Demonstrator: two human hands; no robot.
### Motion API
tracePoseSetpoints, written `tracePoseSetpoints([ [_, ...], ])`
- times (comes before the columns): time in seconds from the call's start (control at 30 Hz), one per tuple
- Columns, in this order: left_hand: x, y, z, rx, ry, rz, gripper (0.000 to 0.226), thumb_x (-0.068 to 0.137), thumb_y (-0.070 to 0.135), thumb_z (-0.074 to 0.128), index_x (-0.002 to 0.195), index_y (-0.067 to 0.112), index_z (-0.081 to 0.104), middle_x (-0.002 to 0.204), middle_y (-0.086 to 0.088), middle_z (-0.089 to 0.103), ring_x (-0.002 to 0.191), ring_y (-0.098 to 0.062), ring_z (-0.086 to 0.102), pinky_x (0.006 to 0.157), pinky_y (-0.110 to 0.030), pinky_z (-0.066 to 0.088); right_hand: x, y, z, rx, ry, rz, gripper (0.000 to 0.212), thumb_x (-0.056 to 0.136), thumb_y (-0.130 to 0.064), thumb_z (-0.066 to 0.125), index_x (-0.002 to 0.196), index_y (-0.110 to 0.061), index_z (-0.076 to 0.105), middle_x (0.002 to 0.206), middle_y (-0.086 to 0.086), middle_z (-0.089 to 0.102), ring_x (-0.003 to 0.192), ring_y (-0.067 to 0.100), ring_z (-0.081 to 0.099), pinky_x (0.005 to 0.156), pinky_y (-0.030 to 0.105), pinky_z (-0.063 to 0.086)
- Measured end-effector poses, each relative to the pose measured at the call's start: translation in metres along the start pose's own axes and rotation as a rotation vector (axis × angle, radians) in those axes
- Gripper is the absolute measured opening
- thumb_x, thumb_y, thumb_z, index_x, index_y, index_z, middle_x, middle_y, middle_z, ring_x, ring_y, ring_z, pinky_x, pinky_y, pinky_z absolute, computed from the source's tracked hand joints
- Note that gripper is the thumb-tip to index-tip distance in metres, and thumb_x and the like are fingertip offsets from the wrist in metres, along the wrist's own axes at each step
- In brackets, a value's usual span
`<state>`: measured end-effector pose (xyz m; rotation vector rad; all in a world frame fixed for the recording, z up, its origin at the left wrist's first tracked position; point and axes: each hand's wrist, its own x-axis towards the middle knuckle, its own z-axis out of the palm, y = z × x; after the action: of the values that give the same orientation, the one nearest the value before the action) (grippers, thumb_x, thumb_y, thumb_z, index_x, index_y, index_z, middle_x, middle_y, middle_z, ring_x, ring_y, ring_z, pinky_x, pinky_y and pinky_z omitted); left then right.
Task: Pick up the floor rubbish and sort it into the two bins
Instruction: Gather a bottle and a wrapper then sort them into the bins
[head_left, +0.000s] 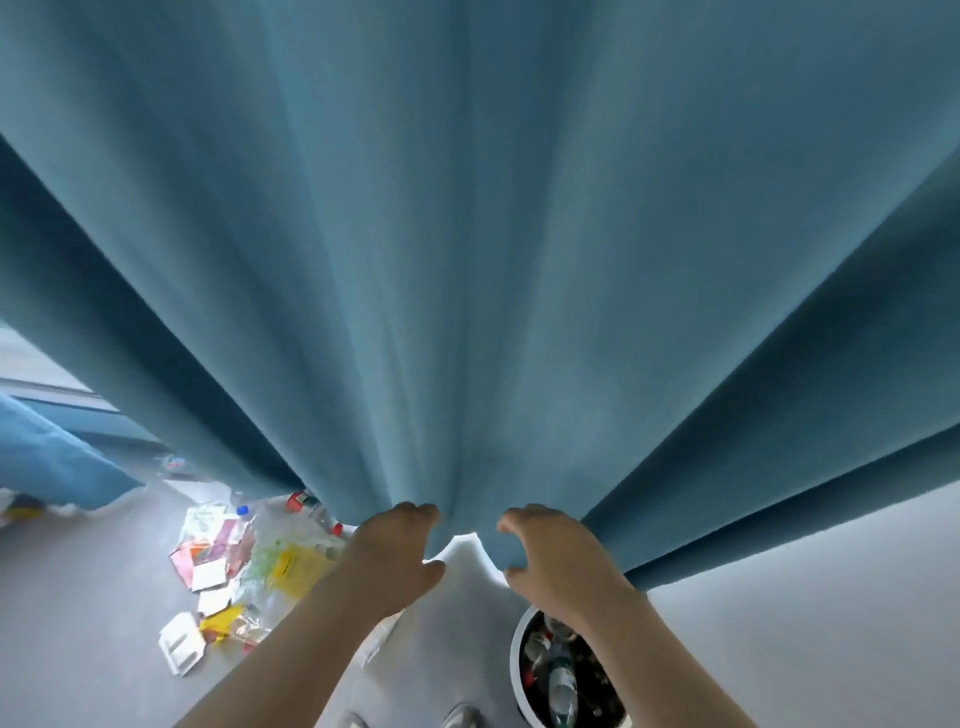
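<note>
The floor rubbish (244, 566) is lying in a loose heap on the pale grey floor, left of centre: a white foam box (182, 644) at the near end, yellow wrappers (296, 564) and crumpled clear plastic in the middle, capped bottles (304, 501) at the far end. One round white bin (517, 654) is standing to the right, holding what look like plastic bottles.

Teal curtain (467, 260) fills view; pale grey floor (78, 597) below; possibly window ledge (41, 374) far left.

Curtain (467, 260) in left hand (395, 556), right hand (556, 564)
</note>
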<state>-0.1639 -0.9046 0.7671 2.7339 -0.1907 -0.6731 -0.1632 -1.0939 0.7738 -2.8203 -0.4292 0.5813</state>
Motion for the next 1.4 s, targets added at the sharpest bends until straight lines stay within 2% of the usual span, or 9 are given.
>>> tracePoseSetpoints([
  [0.2,-0.039,-0.061,-0.017,-0.117,0.071,-0.213,0.050,0.088,0.034,0.058,0.135,0.022,0.045,0.132,0.000,0.053,0.121,-0.018,0.053,0.099,-0.027,0.043,0.042,-0.071,-0.005,-0.082,-0.084,-0.190,0.039,0.088,-0.025,0.055,0.126,-0.019,0.052,0.124,0.001,0.057,0.115,0.022,0.053,0.095,0.032,0.043],
  [0.33,-0.070,-0.108,-0.028,-0.185,0.123,-0.317,0.049,0.087,0.033,0.061,0.134,0.021,0.048,0.130,0.000,0.056,0.115,-0.019,0.056,0.093,-0.026,0.048,0.063,-0.128,0.000,-0.142,-0.141,-0.289,0.040,0.087,-0.025,0.057,0.126,-0.020,0.051,0.126,0.002,0.056,0.116,0.023,0.053,0.098,0.035,0.044],
  [0.6,-0.128,-0.190,-0.032,-0.264,0.213,-0.472,0.047,0.089,0.036,0.059,0.132,0.023,0.048,0.130,0.002,0.055,0.114,-0.017,0.056,0.089,-0.023,0.046,0.086,-0.232,0.021,-0.212,-0.198,-0.423,0.032,0.086,-0.027,0.057,0.118,-0.019,0.056,0.116,0.001,0.058,0.104,0.023,0.057,0.086,0.032,0.047],
  [0.73,-0.150,-0.226,-0.031,-0.301,0.217,-0.547,0.043,0.087,0.035,0.057,0.128,0.022,0.049,0.129,0.002,0.055,0.112,-0.018,0.056,0.089,-0.026,0.046,0.095,-0.275,0.029,-0.220,-0.226,-0.493,0.033,0.088,-0.027,0.058,0.120,-0.020,0.055,0.120,0.000,0.056,0.107,0.023,0.056,0.088,0.031,0.046],
  [0.93,-0.166,-0.257,-0.031,-0.376,0.266,-0.667,0.047,0.088,0.037,0.054,0.133,0.026,0.045,0.128,0.003,0.053,0.115,-0.018,0.054,0.090,-0.026,0.043,0.116,-0.319,0.035,-0.244,-0.253,-0.593,0.027,0.085,-0.026,0.058,0.111,-0.024,0.057,0.112,-0.003,0.059,0.099,0.021,0.058,0.083,0.031,0.047],
  [1.0,-0.170,-0.264,-0.032,-0.393,0.285,-0.718,0.043,0.088,0.038,0.054,0.129,0.025,0.048,0.123,0.003,0.055,0.111,-0.018,0.055,0.089,-0.027,0.045,0.123,-0.332,0.035,-0.248,-0.268,-0.621,0.030,0.083,-0.020,0.055,0.112,-0.025,0.058,0.110,-0.004,0.059,0.098,0.022,0.058,0.091,0.034,0.049],
  [1.1,-0.177,-0.271,-0.036,-0.421,0.304,-0.793,0.043,0.088,0.041,0.054,0.127,0.025,0.048,0.122,0.002,0.056,0.110,-0.018,0.056,0.090,-0.030,0.047,0.134,-0.347,0.034,-0.263,-0.312,-0.678,0.044,0.085,-0.016,0.055,0.127,-0.029,0.052,0.124,-0.006,0.056,0.109,0.020,0.058,0.105,0.038,0.041],
  [1.23,-0.183,-0.279,-0.038,-0.476,0.335,-0.883,0.043,0.088,0.039,0.054,0.128,0.025,0.048,0.123,0.003,0.055,0.109,-0.018,0.056,0.089,-0.029,0.047,0.151,-0.365,0.034,-0.298,-0.356,-0.773,0.043,0.090,-0.019,0.056,0.131,-0.027,0.049,0.131,-0.006,0.054,0.114,0.018,0.056,0.096,0.033,0.047],
  [1.4,-0.193,-0.286,-0.036,-0.534,0.367,-0.971,0.040,0.089,0.037,0.052,0.127,0.023,0.049,0.123,0.002,0.055,0.108,-0.017,0.056,0.089,-0.027,0.045,0.163,-0.389,0.043,-0.319,-0.392,-0.855,0.044,0.089,-0.022,0.059,0.131,-0.029,0.050,0.131,-0.006,0.055,0.113,0.017,0.057,0.095,0.029,0.049],
])
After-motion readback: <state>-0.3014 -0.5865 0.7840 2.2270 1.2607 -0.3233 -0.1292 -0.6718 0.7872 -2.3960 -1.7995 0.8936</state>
